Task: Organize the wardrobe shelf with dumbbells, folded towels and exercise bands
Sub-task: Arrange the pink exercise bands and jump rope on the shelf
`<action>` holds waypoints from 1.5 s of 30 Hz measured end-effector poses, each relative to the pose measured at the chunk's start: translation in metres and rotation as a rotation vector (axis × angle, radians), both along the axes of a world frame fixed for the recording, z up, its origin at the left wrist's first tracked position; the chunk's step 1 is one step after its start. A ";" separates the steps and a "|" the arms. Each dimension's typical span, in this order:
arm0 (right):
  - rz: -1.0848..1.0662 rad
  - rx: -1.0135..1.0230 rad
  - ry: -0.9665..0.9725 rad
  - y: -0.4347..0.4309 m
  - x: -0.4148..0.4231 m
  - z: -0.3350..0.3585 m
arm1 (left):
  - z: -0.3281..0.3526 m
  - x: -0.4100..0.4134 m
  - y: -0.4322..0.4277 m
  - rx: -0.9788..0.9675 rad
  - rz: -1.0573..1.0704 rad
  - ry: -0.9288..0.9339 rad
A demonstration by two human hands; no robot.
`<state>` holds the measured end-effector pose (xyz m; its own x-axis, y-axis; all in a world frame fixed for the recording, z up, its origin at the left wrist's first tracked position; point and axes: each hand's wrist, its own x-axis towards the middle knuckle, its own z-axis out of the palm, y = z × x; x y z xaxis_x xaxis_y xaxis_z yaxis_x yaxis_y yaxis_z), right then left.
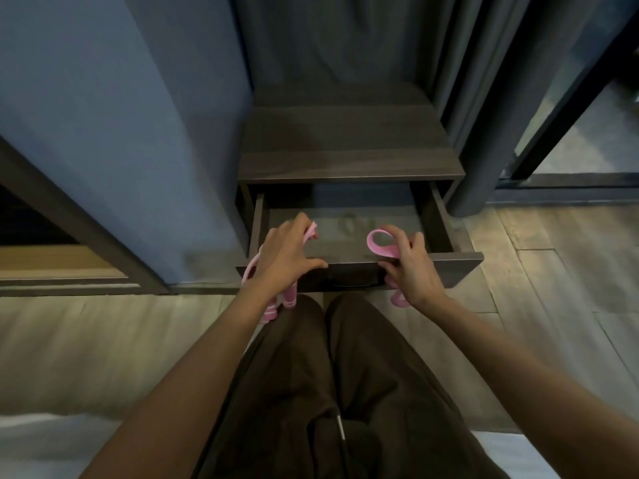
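We count one dark night table (349,146) with one open drawer (332,243) just past our hands, and two pink bands. It stands on a wood floor (553,257) by a blue wall (121,98). Our left hand (287,257) grips the long pink band (270,311) hanging under it; our right hand (413,267) pinches the pink loop band (378,249) over the drawer.
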<state>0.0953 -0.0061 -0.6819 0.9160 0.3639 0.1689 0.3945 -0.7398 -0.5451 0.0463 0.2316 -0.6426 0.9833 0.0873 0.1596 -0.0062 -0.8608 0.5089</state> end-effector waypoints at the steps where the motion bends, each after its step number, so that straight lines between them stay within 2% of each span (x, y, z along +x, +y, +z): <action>1: -0.001 0.008 -0.008 0.000 0.001 -0.003 | -0.002 0.005 -0.001 0.028 -0.003 0.005; 6: 0.001 0.041 0.003 0.001 0.019 -0.010 | -0.008 0.027 0.001 0.081 0.011 0.064; 14: 0.021 0.094 0.057 0.017 0.070 0.000 | -0.028 0.063 0.027 0.041 0.069 0.105; 19: 0.013 0.107 0.083 0.030 0.103 -0.001 | -0.033 0.091 0.033 0.060 0.196 0.056; 24: 0.003 0.142 0.127 0.043 0.132 -0.011 | -0.034 0.117 0.038 0.038 0.226 -0.001; 29: 0.004 0.158 0.186 0.057 0.151 -0.011 | -0.033 0.139 0.046 -0.073 0.304 0.103; 38: 0.027 0.156 0.311 0.071 0.167 0.016 | -0.025 0.149 0.055 -0.355 0.276 0.239; 40: 0.048 0.150 0.355 0.070 0.170 0.026 | -0.020 0.148 0.053 -0.295 0.274 0.240; 42: 0.067 0.123 0.431 0.068 0.172 0.042 | -0.007 0.146 0.051 -0.317 0.288 0.260; 45: 0.114 0.061 0.492 0.068 0.174 0.077 | 0.026 0.143 0.050 -0.265 0.272 0.343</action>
